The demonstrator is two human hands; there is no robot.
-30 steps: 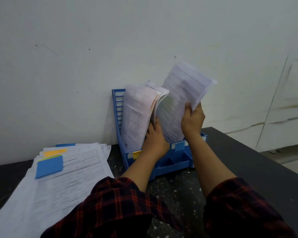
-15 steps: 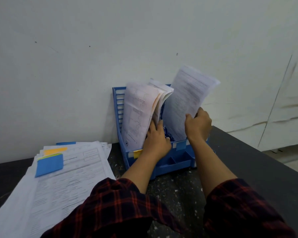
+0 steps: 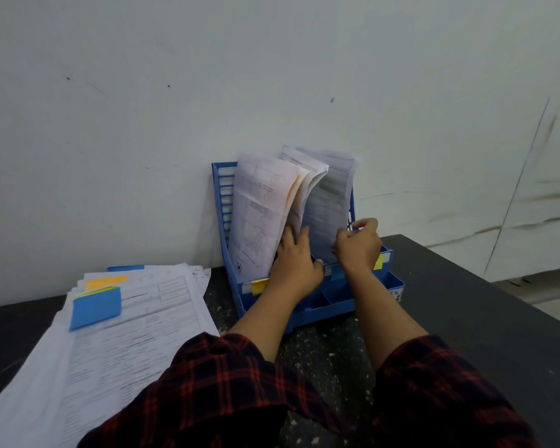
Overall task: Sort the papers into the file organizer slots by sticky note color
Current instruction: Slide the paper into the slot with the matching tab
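A blue file organizer (image 3: pixel 222 195) stands against the wall with printed papers upright in its slots. My left hand (image 3: pixel 296 263) presses with straight fingers against the left bundle of papers (image 3: pixel 259 208), holding it aside. My right hand (image 3: pixel 358 245) pinches the lower edge of a printed sheet (image 3: pixel 332 202) that stands low in the slot to the right. Yellow (image 3: pixel 260 286), blue (image 3: pixel 337 272) and yellow-green (image 3: pixel 379 262) sticky notes mark the organizer's front rail. A stack of papers (image 3: pixel 120 334) lies flat on the left, topped by a blue sticky note (image 3: pixel 96 308) with an orange note (image 3: pixel 105 282) behind it.
The dark speckled table (image 3: pixel 466 305) runs to an edge on the right, with floor beyond. A white wall rises directly behind the organizer. My plaid sleeves (image 3: pixel 434 399) fill the lower frame. The organizer's low front tray (image 3: pixel 379 289) sits between my forearms.
My right hand has lowered the sheet from above the organizer down into the right slot. My left hand stayed against the left bundle.
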